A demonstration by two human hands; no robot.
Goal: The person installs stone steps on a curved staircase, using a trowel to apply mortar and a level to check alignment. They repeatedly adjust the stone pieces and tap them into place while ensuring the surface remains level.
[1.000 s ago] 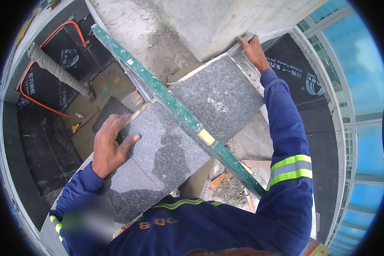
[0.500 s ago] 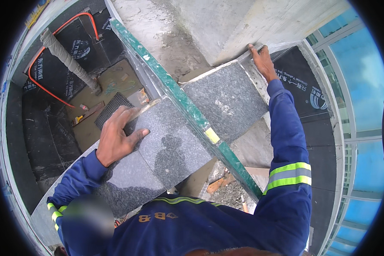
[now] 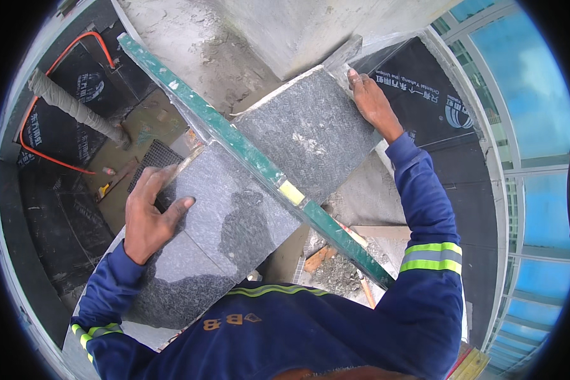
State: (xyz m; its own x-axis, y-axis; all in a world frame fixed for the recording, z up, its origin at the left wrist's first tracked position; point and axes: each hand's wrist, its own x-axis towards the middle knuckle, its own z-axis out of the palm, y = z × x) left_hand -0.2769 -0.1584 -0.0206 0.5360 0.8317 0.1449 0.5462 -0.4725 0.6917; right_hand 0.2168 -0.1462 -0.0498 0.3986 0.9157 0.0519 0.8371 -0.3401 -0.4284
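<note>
A long green spirit level (image 3: 225, 136) with a yellow vial lies diagonally across two speckled grey stone slabs. Under its near side is the left slab (image 3: 259, 183), with a dark wet patch or shadow; a joint parts it from another slab (image 3: 190, 266) closer to me. My left hand (image 3: 151, 215) rests at the left slab's outer edge, thumb spread from the fingers. Beyond the level sits the far slab (image 3: 316, 130), marked with whitish smears. My right hand (image 3: 377, 107) has its fingers closed at that slab's right edge; the fingertips' undersides are hidden.
A concrete wall (image 3: 297, 31) rises behind the far slab. Black membrane (image 3: 418, 82) lines the right side, near blue glazing (image 3: 525, 82). At left, a recess holds an orange hose (image 3: 22, 133) and a wrapped pipe (image 3: 79, 104). Rubble (image 3: 345, 275) lies below the level.
My right hand has come away from the concrete wall and down to the far slab's edge. The view has shifted, so slabs and level appear further left. My left hand keeps its place.
</note>
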